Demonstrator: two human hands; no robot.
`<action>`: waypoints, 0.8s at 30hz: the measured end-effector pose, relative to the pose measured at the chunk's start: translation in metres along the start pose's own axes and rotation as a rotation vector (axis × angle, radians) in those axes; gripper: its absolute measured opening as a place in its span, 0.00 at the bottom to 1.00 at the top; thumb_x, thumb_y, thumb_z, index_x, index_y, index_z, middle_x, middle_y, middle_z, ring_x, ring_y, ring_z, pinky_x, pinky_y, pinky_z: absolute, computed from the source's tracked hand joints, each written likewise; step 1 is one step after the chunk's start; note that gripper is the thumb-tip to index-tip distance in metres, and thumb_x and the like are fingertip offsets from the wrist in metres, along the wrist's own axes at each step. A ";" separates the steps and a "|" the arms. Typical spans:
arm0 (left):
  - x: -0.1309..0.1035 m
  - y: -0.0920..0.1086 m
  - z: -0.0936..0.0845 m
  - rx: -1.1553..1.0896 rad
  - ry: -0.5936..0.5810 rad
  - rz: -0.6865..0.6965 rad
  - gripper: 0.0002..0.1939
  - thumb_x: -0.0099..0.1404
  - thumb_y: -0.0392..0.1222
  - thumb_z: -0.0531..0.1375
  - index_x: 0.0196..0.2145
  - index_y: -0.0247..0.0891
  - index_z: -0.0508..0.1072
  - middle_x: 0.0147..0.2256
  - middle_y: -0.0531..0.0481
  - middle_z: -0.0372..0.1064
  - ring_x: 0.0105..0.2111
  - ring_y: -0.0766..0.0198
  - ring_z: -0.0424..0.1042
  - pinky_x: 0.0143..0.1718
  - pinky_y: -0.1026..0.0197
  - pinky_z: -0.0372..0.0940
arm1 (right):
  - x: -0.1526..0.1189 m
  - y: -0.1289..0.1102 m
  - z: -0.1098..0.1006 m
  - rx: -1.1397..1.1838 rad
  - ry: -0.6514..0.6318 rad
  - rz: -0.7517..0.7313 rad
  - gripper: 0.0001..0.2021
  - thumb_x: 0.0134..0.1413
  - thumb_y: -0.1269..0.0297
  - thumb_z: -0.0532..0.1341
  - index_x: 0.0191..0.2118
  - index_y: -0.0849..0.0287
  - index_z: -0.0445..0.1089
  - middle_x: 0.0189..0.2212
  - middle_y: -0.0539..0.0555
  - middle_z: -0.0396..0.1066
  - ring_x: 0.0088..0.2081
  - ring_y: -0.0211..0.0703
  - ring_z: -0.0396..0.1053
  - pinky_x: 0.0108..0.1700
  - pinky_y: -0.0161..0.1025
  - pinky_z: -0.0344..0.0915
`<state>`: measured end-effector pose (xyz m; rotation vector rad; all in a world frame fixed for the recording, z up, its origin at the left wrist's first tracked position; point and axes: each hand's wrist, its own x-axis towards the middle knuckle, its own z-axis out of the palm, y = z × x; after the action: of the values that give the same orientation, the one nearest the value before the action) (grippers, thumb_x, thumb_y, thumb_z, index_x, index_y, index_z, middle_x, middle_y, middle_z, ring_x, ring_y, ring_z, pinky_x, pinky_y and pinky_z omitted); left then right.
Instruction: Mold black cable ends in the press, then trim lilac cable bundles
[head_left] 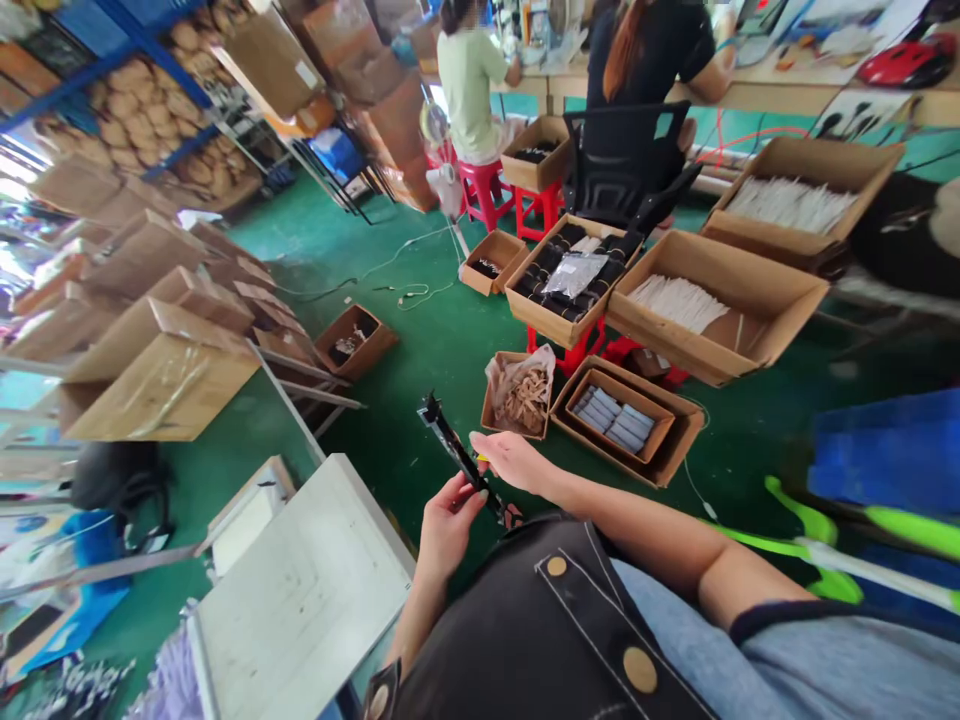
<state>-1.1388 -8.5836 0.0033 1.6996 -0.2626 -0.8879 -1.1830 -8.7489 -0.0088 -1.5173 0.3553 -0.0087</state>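
A long, narrow black strip-like part [451, 437] slants in front of my body, its far end raised away from me. Fingers and thumb of my left hand [444, 525] pinch it around its lower half. My right hand [517, 462] is closed beside the strip, its fingertips at the strip's middle. A small bit of yellow [481, 458] shows under those fingertips; the rest of that thing is hidden. Near my apron, the strip's lower end shows some reddish pieces [512, 515].
A white-topped table [300, 600] stands at my left. Ahead on the floor are a carton of grey rolls [660, 462] and a carton of tan pieces [489, 410]. Further cartons rest on red stools. Two people sit at a far bench [555, 85]. A green-and-white frame [885, 570] is at right.
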 end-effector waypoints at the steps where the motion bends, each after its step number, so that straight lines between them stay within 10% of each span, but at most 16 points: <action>1: 0.000 0.003 0.000 0.002 -0.002 0.004 0.26 0.56 0.45 0.68 0.52 0.39 0.75 0.48 0.46 0.76 0.49 0.54 0.74 0.54 0.53 0.66 | 0.002 -0.004 0.000 0.004 0.002 -0.008 0.34 0.62 0.36 0.43 0.20 0.61 0.63 0.16 0.48 0.58 0.22 0.35 0.56 0.28 0.34 0.51; 9: 0.010 0.015 -0.003 0.041 0.026 0.030 0.25 0.53 0.45 0.69 0.49 0.39 0.77 0.47 0.46 0.77 0.47 0.54 0.75 0.51 0.54 0.68 | 0.008 -0.027 -0.001 -0.253 0.044 -0.057 0.26 0.69 0.54 0.42 0.21 0.59 0.60 0.19 0.49 0.60 0.23 0.35 0.56 0.29 0.35 0.47; 24: 0.026 0.016 -0.011 0.071 0.018 0.022 0.26 0.54 0.44 0.69 0.51 0.38 0.76 0.44 0.45 0.78 0.45 0.55 0.76 0.48 0.56 0.69 | 0.013 -0.051 -0.009 -0.681 0.084 0.011 0.26 0.72 0.59 0.41 0.29 0.60 0.70 0.28 0.53 0.74 0.30 0.39 0.69 0.31 0.36 0.48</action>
<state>-1.1095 -8.5958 0.0079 1.7661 -0.3034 -0.8558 -1.1620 -8.7642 0.0376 -2.1924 0.4614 0.0638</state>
